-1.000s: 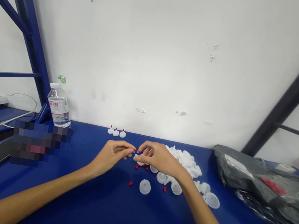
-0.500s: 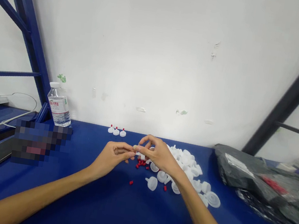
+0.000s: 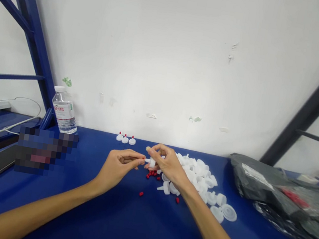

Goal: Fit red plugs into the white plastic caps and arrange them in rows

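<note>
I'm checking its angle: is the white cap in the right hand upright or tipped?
Tipped sideways: in the right hand, the white cap has its spout pointing toward the left hand.

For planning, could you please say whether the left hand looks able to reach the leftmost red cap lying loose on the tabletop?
Probably yes: nothing visible blocks the left hand from that red cap, though that hand pinches at the spout of a white cap.
</note>
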The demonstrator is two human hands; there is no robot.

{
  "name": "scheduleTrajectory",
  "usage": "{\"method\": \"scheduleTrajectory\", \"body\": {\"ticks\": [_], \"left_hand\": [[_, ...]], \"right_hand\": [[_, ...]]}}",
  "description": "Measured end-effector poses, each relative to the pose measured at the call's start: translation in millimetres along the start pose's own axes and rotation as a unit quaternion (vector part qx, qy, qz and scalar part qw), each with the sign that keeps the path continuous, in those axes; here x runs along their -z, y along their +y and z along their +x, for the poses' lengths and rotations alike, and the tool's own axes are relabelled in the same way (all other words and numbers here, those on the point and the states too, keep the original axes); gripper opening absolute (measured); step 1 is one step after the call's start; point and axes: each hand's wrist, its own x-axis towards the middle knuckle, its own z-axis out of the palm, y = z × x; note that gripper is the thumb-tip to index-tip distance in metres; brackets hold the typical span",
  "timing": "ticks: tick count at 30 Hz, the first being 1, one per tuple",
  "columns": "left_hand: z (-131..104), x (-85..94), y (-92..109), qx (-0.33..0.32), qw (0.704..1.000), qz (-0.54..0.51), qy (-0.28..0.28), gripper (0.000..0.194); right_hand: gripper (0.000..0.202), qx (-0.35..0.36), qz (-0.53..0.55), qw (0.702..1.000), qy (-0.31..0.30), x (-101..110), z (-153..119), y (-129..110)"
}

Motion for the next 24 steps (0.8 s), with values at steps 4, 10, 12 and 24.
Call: {"method": "scheduleTrajectory", "body": {"ticks": [4,10,12,24], "left_hand": [[1.8,0.6,-3.5,0.035,0.999,-0.008,0.001,0.027],[2.5,2.0,-5.7,0.054,0.998,-0.015,-0.014,0.03],[3.0,1.5,-5.1,0.056,0.998,-0.02,-0.022,0.029],[35.7,42.6,-27.2,-0.04,0.937,0.334,-0.096,0.016]], "right_hand": [[0.043,-0.011,-0.003,1.0,-0.001,-1.0,0.9,3.7],[0.044,-0.012,-0.087,0.996,0.02,-2.6,3.1,12.9],[0.043,0.001,-0.14,0.99,0.031,-2.0,3.9,14.4],[0.042,0.036,-0.204,0.969,0.137,16.5,4.2,-1.4]]}}
